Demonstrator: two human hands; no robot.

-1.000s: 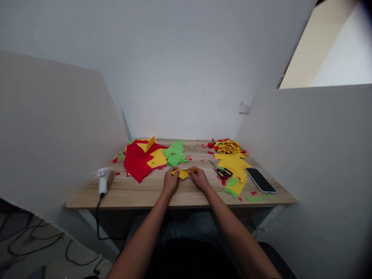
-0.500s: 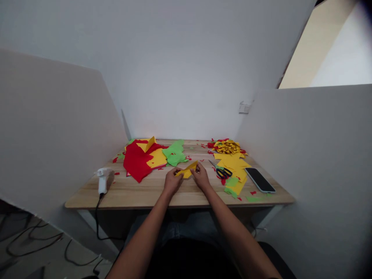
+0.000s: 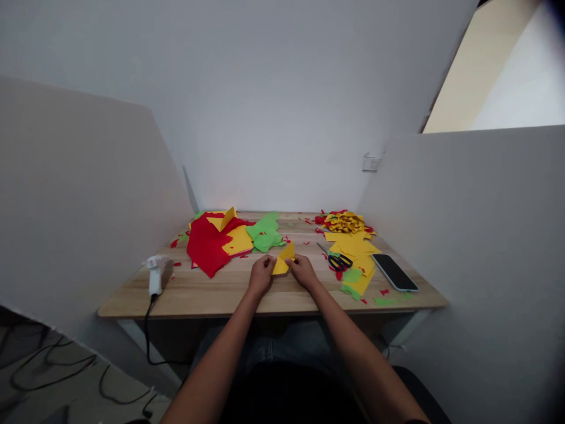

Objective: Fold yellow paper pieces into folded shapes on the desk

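Note:
A small folded yellow piece (image 3: 283, 262) is held up between my two hands over the table's middle, its upper flap standing at an angle. My left hand (image 3: 262, 274) pinches its left edge, fingers closed. On the other side, the thumb and fingers of my right hand (image 3: 303, 271) grip its right edge. Black-handled scissors (image 3: 338, 260) lie to the right of my right hand, beside overlapping yellow sheets (image 3: 356, 253). Beyond my hands is a crumpled green piece (image 3: 265, 234).
A red sheet (image 3: 207, 244) and yellow sheets lie at the left. A white corded tool (image 3: 155, 278) stands near the left edge. At the right are a phone (image 3: 395, 273) and a yellow folded pile (image 3: 345, 222). Partitions flank the wooden table (image 3: 212, 300).
The yellow piece has turned and now stands more upright, its pointed flap higher at the centre. My hands have moved slightly, my right hand shifting a little lower.

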